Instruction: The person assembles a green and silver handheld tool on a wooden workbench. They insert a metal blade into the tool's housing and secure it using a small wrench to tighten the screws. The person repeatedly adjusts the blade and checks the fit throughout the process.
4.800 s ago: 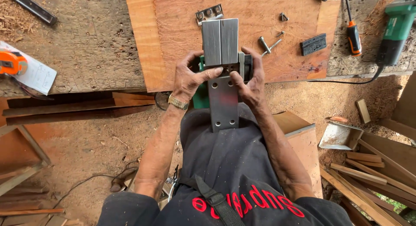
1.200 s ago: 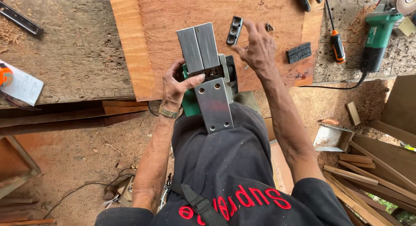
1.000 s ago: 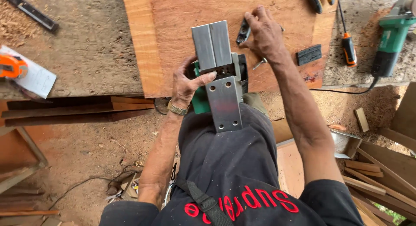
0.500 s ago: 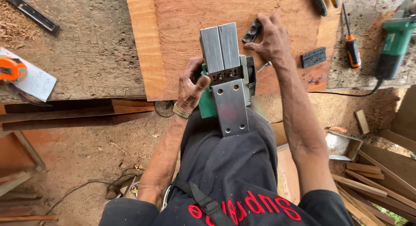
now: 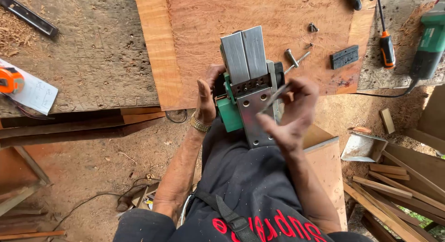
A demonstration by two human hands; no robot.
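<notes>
A green electric planer (image 5: 245,84) lies upside down on my lap, its grey metal sole facing up. My left hand (image 5: 206,100) grips its left side and steadies it. My right hand (image 5: 292,116) hovers over the rear sole plate, pinching a thin flat metal blade strip (image 5: 274,98) that slants toward the cutter slot. On the reddish board (image 5: 259,19) beyond lie a small socket wrench (image 5: 294,60), a small bolt (image 5: 313,27) and a black clamp plate (image 5: 345,57).
An orange-handled screwdriver (image 5: 385,40) and a green power tool (image 5: 429,40) lie at the right on the workbench. An orange tape measure (image 5: 10,80) rests on paper at the left. Wood offcuts (image 5: 394,186) and a metal scoop (image 5: 364,148) lie on the dirt floor.
My right hand has come back from the board with the thin blade strip and now holds it over the planer's sole. The left hand kept its grip on the planer.
</notes>
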